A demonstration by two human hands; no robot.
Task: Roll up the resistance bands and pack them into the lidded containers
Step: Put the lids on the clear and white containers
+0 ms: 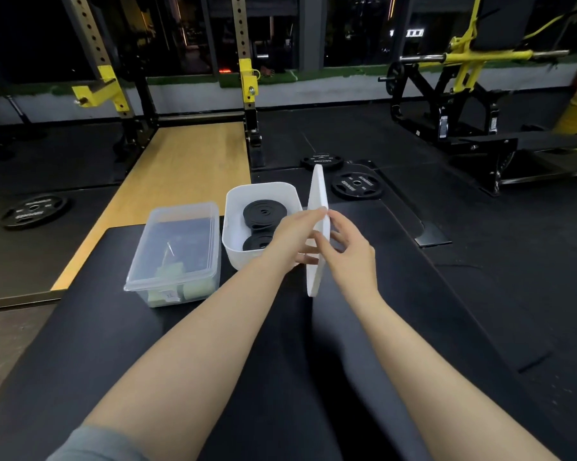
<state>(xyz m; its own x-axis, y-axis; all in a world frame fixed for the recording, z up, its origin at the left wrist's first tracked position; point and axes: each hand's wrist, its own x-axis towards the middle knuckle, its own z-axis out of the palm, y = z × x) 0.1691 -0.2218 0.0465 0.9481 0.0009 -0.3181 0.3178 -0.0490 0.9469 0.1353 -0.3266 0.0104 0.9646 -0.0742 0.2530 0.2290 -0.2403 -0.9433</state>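
Observation:
A white open container [233, 207] stands on a black padded bench [91, 327] and holds two rolled black resistance bands [263, 212]. A white lid [317, 194] is held on edge, nearly upright, just right of that container. My left hand [290, 234] grips the lid from its left side, fingers curled over its edge. My right hand [350, 251] pinches it from the right. To the left stands a clear plastic container [177, 254] with its clear lid on; pale green items show inside it.
Black weight plates [356, 185] lie on the dark rubber floor beyond the bench, another plate [34, 211] at far left. A wooden platform [180, 181] with a yellow-and-black rack [247, 81] stands behind. A black machine [463, 104] sits at the back right.

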